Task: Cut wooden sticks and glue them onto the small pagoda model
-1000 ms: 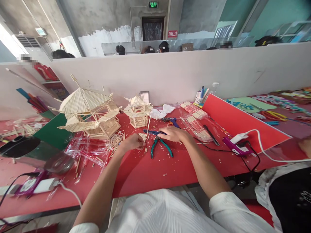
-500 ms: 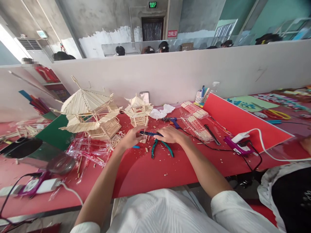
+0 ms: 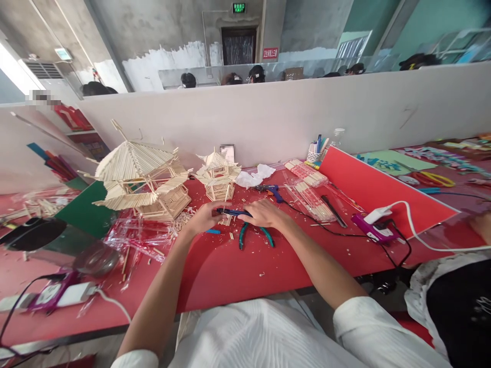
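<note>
Frame centre: right hand [image 3: 264, 212] curled round dark-blue tool [image 3: 231, 211] — left hand [image 3: 205, 217] half-curled at tip, hold unclear — teal-handled pliers [image 3: 241, 237] just below.

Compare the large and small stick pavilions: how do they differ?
Size: the large pavilion is clearly wider and taller than the small pavilion.
Peak: the large pavilion has a long piece jutting up, tilted, from its roof; the small pavilion has only a short tip.
Shared: both are pale sticks, with two roof tiers, on the red table.
</note>
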The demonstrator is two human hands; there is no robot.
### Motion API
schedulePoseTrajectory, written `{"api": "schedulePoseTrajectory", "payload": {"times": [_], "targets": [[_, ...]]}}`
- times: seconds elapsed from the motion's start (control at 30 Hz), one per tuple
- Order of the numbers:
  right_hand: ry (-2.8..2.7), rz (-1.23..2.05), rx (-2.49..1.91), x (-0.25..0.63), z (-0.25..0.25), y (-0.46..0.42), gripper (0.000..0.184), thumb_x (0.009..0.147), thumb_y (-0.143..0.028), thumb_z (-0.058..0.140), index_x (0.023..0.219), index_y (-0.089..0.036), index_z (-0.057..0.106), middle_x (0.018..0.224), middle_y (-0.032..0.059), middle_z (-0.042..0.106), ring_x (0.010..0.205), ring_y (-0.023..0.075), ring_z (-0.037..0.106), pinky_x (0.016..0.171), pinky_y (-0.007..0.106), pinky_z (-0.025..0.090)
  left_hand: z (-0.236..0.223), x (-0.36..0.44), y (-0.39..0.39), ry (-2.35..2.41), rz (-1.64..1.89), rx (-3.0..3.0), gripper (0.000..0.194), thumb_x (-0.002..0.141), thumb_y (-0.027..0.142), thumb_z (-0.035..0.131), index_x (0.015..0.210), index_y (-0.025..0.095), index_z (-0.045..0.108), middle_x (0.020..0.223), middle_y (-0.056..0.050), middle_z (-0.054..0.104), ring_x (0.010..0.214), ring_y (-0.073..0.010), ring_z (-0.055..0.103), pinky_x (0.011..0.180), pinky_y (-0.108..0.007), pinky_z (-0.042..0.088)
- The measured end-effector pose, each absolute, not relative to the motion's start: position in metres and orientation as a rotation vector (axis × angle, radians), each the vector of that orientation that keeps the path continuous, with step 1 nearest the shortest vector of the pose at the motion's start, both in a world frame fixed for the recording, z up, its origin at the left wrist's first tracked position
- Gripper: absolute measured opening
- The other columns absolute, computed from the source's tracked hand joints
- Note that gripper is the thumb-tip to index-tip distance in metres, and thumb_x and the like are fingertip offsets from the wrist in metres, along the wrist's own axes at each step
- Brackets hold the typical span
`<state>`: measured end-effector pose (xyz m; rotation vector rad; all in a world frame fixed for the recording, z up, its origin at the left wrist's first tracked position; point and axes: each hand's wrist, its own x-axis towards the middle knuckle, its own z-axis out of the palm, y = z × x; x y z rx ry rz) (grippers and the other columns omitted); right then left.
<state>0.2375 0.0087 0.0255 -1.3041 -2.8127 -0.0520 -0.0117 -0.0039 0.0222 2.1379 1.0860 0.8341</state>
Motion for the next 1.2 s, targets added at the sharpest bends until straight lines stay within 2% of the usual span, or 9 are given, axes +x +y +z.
{"api": "schedulePoseTrajectory", "payload": {"times": [0.23, 0.57, 0.73, 0.87, 0.97, 1.1, 1.2], "targets": [[-2.797, -0.078, -1.326, 0.233, 0.029, 0.005, 0.059, 0.101, -0.061, 0.029, 0.104, -0.017, 0.068, 0.102, 0.0142, 0.074, 0.092, 0.0306, 0.070, 0.076, 0.034, 0.043, 0.027, -0.015, -0.005, 1.111, 0.823, 2.169, 0.039, 0.084, 0.031, 0.064, 0.119, 0.016, 0.070, 0.117, -0.011, 0.072, 0.079, -0.0200, 0.070, 0.081, -0.033, 0.057], [-2.760, -0.041, -1.318, 0.233, 0.023, 0.011, 0.058, 0.098, -0.062, 0.035, 0.100, -0.018, 0.072, 0.096, 0.0124, 0.076, 0.086, 0.0274, 0.070, 0.071, 0.031, 0.040, 0.023, -0.016, -0.002, 1.116, 0.846, 2.197, 0.039, 0.083, 0.035, 0.066, 0.118, 0.017, 0.070, 0.117, -0.011, 0.072, 0.091, -0.0230, 0.071, 0.086, -0.035, 0.057], [-2.748, -0.068, -1.314, 0.237, 0.022, 0.017, 0.059, 0.098, -0.063, 0.035, 0.098, -0.018, 0.073, 0.090, 0.0130, 0.075, 0.085, 0.0279, 0.070, 0.072, 0.031, 0.040, 0.026, -0.015, -0.007, 1.059, 0.881, 2.033, 0.044, 0.084, 0.040, 0.067, 0.121, 0.016, 0.069, 0.121, -0.013, 0.070, 0.081, -0.0201, 0.071, 0.077, -0.032, 0.059], [-2.778, 0.004, -1.363, 0.253, 0.030, 0.020, 0.063, 0.096, -0.068, 0.034, 0.091, -0.019, 0.072, 0.086, 0.0133, 0.074, 0.084, 0.0289, 0.069, 0.073, 0.032, 0.041, 0.032, -0.015, -0.012, 1.015, 0.878, 1.979, 0.041, 0.083, 0.042, 0.069, 0.115, 0.016, 0.071, 0.122, -0.013, 0.068, 0.079, -0.0178, 0.071, 0.072, -0.028, 0.058], [-2.741, 0.133, -1.485, 0.273, 0.035, 0.022, 0.065, 0.095, -0.072, 0.032, 0.091, -0.020, 0.071, 0.090, 0.0132, 0.073, 0.088, 0.0298, 0.068, 0.076, 0.033, 0.043, 0.038, -0.018, -0.016, 1.062, 0.846, 1.947, 0.038, 0.084, 0.042, 0.068, 0.111, 0.015, 0.071, 0.108, -0.011, 0.073, 0.078, -0.0180, 0.071, 0.069, -0.027, 0.056], [-2.541, 0.253, -1.722, 0.289, 0.034, 0.025, 0.067, 0.097, -0.070, 0.027, 0.112, -0.017, 0.065, 0.111, 0.0169, 0.070, 0.100, 0.0320, 0.066, 0.079, 0.036, 0.045, 0.039, -0.020, -0.017, 1.094, 0.560, 1.898, 0.035, 0.079, 0.041, 0.072, 0.102, 0.015, 0.072, 0.087, -0.007, 0.074, 0.076, -0.0195, 0.071, 0.068, -0.027, 0.056], [-2.431, 0.224, -1.861, 0.288, 0.029, 0.026, 0.064, 0.098, -0.062, 0.029, 0.123, -0.012, 0.059, 0.128, 0.0218, 0.063, 0.117, 0.0349, 0.059, 0.090, 0.039, 0.044, 0.033, -0.016, -0.016, 1.152, 0.339, 1.957, 0.027, 0.074, 0.038, 0.073, 0.088, 0.015, 0.073, 0.079, -0.006, 0.074, 0.070, -0.0188, 0.070, 0.064, -0.025, 0.053]]}}
